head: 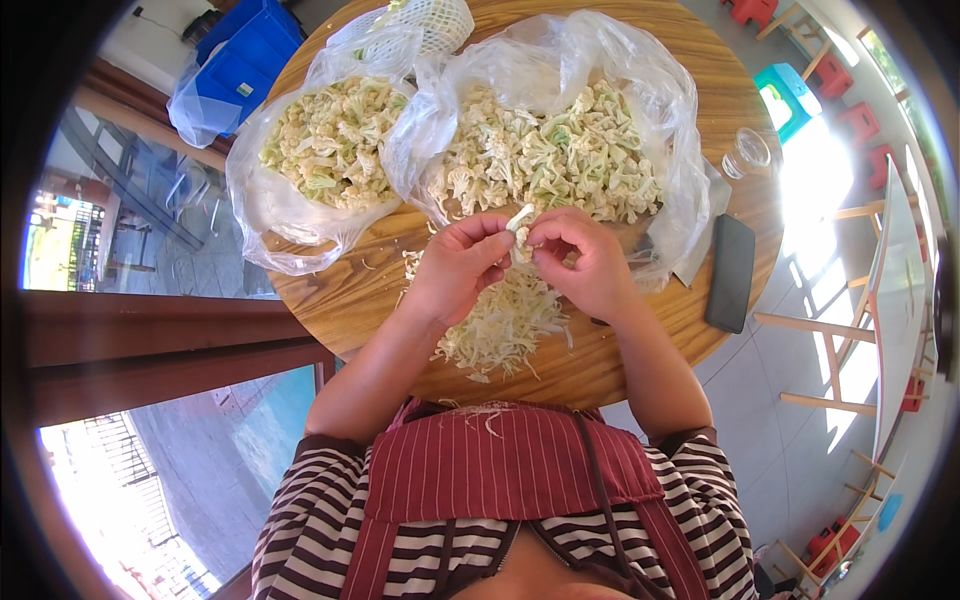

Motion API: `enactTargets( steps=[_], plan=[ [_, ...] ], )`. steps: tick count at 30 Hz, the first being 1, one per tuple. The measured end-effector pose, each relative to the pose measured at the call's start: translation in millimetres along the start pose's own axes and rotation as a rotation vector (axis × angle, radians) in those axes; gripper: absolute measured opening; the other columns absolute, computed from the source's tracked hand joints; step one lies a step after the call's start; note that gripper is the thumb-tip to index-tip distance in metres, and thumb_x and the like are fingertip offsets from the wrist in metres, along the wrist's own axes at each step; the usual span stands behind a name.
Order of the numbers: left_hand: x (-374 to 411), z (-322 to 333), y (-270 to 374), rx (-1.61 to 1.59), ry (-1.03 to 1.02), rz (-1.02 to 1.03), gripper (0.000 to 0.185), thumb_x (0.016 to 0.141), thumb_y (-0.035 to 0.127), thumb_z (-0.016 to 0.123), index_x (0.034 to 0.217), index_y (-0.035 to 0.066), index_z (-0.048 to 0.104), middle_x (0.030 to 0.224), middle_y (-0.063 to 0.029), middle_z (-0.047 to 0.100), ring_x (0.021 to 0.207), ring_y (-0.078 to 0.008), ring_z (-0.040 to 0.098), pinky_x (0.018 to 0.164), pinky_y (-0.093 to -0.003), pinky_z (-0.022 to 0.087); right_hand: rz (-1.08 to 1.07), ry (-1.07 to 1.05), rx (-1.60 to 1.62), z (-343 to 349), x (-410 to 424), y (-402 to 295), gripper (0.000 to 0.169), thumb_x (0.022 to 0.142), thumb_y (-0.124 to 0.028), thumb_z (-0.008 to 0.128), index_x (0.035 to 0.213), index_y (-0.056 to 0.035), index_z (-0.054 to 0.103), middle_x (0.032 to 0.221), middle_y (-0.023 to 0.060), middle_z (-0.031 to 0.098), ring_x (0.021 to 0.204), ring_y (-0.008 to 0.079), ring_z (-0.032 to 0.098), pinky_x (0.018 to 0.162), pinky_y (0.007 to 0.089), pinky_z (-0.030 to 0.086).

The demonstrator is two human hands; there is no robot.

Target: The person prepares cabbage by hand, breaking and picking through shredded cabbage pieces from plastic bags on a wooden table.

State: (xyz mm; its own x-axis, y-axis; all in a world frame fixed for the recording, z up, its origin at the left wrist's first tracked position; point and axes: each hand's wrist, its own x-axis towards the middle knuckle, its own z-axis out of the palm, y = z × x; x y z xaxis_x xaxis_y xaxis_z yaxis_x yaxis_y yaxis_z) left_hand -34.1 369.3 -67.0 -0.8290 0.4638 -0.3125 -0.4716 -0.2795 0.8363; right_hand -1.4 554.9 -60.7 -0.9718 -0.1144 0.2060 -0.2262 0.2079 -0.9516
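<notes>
Between the fingertips of my left hand (472,262) and my right hand (581,259) is a small cauliflower floret (521,229), its pale stem pointing up. Both hands pinch it above the round wooden table (322,300). Under them lies a loose heap of thin cauliflower peelings (510,322), partly hidden by my hands. Just beyond, a large pile of cut cauliflower florets (551,150) rests on an opened clear plastic bag (660,82). Further left, a second clear plastic bag (247,180) holds more florets (330,142).
At the far edge lies a white foam-netted bundle (435,26). A drinking glass (746,154) and a dark phone (730,274) sit at the right. Off the table are a blue plastic crate (247,67), red stools (832,75) and a wooden-legged table (896,315).
</notes>
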Motion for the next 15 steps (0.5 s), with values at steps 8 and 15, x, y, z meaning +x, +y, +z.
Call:
enactTargets(
  steps=[8,15],
  plan=[
    [-14,18,11,1.018,0.184,0.610,0.013,0.076,0.002,0.065,0.089,0.003,0.062,0.087,-0.0044,0.055,0.071,-0.0132,0.054,0.057,-0.0230,0.044,0.148,-0.002,0.460,-4,0,4,0.015,0.081,-0.003,0.060,0.096,-0.0005,0.059,0.086,-0.0002,0.059,0.073,0.0034,0.053,0.064,0.0187,0.044],
    [-15,19,4,1.188,0.144,0.806,0.015,0.075,0.000,0.066,0.089,0.002,0.063,0.087,-0.0082,0.056,0.073,-0.0195,0.057,0.058,-0.0279,0.047,0.230,-0.009,0.251,-1,-2,5,0.017,0.079,-0.001,0.060,0.096,0.0006,0.058,0.085,0.0015,0.060,0.074,0.0041,0.054,0.064,0.0196,0.046]
  ],
)
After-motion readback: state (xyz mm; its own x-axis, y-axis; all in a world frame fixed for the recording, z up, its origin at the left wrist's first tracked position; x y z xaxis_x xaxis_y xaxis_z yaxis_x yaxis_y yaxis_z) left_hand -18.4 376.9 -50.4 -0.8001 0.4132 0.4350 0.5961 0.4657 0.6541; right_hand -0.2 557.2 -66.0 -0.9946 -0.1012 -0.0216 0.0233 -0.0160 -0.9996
